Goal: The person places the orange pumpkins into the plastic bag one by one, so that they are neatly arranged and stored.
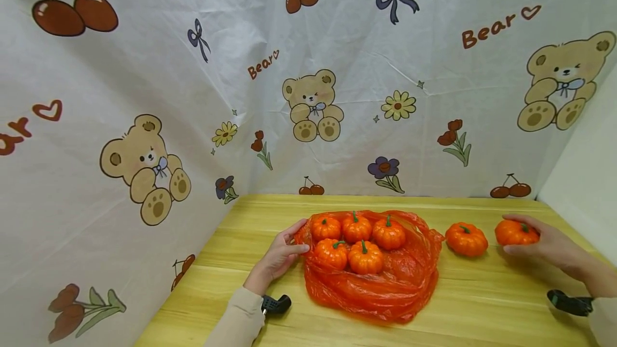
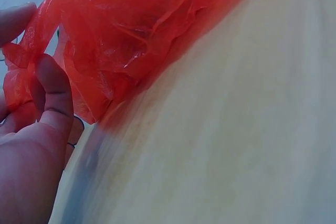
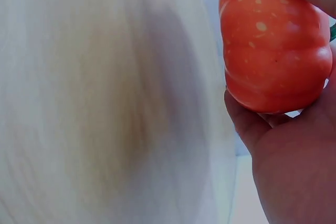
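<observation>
My left hand (image 1: 281,253) grips the left edge of a red plastic bag (image 1: 371,296) that lies spread on the table. In the left wrist view, thin folds of the bag (image 2: 121,40) pass between the thumb and curled fingers of that hand (image 2: 37,156). Several small orange pumpkins (image 1: 365,257) with green stems sit in the bag's mouth. To the bag's right, one pumpkin (image 1: 466,239) stands by itself on the table. At the far right, my right hand (image 1: 554,245) holds another pumpkin (image 1: 516,233) between thumb and fingers; the right wrist view shows this pumpkin (image 3: 275,45) close up.
The wooden table (image 1: 482,304) meets a white cloth (image 1: 347,165) printed with bears, cherries and flowers at the back and left. A plain white wall (image 1: 588,175) borders the right side. Black wrist devices (image 1: 276,304) are on both arms.
</observation>
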`<state>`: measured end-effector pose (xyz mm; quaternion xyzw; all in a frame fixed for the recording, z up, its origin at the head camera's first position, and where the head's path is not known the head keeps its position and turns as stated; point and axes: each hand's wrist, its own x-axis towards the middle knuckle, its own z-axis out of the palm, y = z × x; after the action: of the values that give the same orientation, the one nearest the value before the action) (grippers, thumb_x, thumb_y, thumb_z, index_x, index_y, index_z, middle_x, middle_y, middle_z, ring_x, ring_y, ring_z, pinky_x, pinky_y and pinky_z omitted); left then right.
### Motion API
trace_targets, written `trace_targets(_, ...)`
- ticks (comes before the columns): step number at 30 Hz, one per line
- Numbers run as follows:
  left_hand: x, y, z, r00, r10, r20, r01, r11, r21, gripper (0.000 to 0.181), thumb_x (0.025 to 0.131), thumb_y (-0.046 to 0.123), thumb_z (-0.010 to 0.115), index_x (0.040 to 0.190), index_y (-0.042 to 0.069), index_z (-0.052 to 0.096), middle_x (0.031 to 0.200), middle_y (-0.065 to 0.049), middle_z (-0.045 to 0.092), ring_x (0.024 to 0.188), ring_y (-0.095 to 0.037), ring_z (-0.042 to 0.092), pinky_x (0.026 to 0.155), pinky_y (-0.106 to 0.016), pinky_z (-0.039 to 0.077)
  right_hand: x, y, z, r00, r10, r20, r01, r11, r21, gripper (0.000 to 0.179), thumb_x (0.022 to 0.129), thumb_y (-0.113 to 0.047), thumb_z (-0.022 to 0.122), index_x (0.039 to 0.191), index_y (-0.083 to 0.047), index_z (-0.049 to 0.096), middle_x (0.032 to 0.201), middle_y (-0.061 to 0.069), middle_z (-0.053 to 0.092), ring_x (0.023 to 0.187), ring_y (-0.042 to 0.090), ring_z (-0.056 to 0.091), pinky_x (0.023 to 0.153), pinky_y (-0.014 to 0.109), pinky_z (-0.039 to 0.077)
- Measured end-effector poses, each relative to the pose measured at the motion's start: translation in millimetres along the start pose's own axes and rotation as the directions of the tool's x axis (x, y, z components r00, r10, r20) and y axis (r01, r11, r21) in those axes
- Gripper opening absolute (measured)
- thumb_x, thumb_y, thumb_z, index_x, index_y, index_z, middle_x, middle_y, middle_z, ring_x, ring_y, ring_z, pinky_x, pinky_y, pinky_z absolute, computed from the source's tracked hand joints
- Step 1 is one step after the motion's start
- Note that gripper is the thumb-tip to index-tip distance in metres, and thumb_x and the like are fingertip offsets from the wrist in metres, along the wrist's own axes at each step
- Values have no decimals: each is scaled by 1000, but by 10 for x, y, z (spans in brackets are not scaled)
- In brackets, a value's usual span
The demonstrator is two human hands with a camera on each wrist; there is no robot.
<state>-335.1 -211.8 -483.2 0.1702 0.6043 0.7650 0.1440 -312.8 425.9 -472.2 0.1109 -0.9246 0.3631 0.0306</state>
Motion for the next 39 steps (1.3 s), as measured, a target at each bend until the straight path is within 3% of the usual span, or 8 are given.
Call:
trace_targets(15,1,-13,-3,1000,-2,-5,2,1000,1,86,90,-9,63,164,8,24,171,-13,21,150,-30,36,109,-26,51,67,-574,-77,1000,-8,19,9,999,-41,79,95,-31,74,155,-1,32,139,35,47,94,-13,46,72,19,51)
trace_targets(23,4,-23,-8,1000,-5,0,5,1000,-9,87,89,-9,64,164,7,23,171,-14,19,149,-30,37,108,-26,52,88,-947,-57,997,-60,50,63,996,-67,78,95,-34,74,157,-6,34,141,31,52,99,0,55,75,25,53)
trace_targets(30,12,-12,-2,1000,6,7,-6,1000,-3,87,90,-9,64,164,5,21,172,-16,17,150,-32,35,108,-27,52,108,-1255,-4,994,-79,80,84,995,-57,78,94,-36,74,156,-8,35,136,28,56,109,31,60,78,39,54)
trace_targets(39,-4,2,14,1000,8,8,-8,1000,5,88,89,-8,65,164,5,20,172,-16,16,151,-32,34,108,-26,52,101,-1507,94,987,-113,111,120,991,-62,78,91,-38,78,153,-11,41,136,23,56,106,28,60,76,34,54)
